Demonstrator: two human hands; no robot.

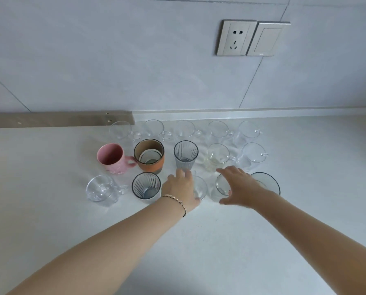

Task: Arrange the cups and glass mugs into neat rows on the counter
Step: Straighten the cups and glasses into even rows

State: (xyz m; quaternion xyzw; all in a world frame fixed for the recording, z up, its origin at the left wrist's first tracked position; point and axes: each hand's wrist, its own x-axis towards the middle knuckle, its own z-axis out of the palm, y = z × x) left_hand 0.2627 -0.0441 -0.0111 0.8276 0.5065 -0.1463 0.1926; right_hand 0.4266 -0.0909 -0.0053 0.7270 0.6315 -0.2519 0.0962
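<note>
Front row, near counter [199, 241] edge: left hand [181, 189] cupped round clear glass mug [199, 188]; right hand [240, 188] spread, fingers loose over neighbouring glass [220, 187], grip unclear. Both directly ahead, upright, mid-row.

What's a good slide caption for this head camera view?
Both hands reach over the front row of cups on a white counter.
</note>
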